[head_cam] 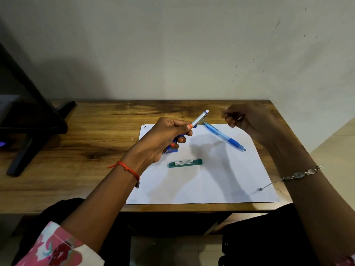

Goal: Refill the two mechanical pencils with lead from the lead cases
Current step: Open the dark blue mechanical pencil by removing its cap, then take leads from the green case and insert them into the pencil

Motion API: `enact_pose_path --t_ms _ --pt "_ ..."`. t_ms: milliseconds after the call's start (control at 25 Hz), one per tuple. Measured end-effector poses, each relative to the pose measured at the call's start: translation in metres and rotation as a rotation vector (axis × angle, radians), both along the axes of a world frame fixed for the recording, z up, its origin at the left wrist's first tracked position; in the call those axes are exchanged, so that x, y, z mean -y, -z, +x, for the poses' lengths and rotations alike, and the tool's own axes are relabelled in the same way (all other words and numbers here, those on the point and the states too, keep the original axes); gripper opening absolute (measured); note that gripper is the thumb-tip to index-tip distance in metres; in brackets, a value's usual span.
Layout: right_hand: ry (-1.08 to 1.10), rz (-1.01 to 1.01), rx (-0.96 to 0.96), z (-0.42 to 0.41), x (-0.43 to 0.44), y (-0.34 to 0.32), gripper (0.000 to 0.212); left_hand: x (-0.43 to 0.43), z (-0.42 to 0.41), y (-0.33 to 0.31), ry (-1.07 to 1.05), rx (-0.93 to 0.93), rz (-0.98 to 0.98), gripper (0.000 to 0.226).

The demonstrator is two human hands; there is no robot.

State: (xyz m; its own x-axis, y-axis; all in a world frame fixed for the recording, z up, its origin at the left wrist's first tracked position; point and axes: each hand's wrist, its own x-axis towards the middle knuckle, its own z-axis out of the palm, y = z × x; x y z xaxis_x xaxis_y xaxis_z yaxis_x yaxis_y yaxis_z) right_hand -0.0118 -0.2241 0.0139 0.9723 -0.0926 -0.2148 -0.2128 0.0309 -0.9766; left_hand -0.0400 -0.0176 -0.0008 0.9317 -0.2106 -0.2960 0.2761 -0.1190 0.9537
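My left hand (163, 139) grips a blue and silver mechanical pencil (199, 118) above the white sheet of paper (211, 179), its cap end pointing up and to the right. My right hand (247, 120) hovers at the back right with fingers curled; a small pale thing shows between them, too blurred to name. A second, light blue mechanical pencil (224, 136) lies diagonally on the paper under that hand. A green lead case (185, 163) lies flat in the paper's middle. A blue case (172, 149) peeks out beneath my left hand.
The wooden table (86, 143) stands against a pale wall. A black monitor stand (34, 127) occupies its left end. A thin bracelet chain (266, 187) trails from my right wrist onto the paper.
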Motion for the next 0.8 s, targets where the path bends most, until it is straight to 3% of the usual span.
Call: enact_pose_path --t_ms 120,240,440,600,800 --pt "-0.336 -0.615 -0.022 -0.01 -0.015 0.011 0.008 -0.002 0.004 -0.001 -0.01 0.048 0.068 0.014" --pt "-0.476 -0.93 0.001 -0.013 -0.025 0.019 0.008 -0.005 0.005 0.0 -0.019 0.056 0.096 0.014" --pt "-0.516 -1.007 0.043 -0.012 -0.029 0.025 0.009 -0.005 0.007 0.001 -0.032 0.063 0.111 0.019" --pt "-0.558 -1.047 0.121 -0.012 -0.03 0.024 0.024 -0.005 0.007 0.002 -0.028 0.073 0.127 0.017" --pt "-0.562 -1.051 0.09 -0.009 -0.028 0.025 0.019 -0.006 0.011 0.006 -0.025 0.136 0.205 0.017"
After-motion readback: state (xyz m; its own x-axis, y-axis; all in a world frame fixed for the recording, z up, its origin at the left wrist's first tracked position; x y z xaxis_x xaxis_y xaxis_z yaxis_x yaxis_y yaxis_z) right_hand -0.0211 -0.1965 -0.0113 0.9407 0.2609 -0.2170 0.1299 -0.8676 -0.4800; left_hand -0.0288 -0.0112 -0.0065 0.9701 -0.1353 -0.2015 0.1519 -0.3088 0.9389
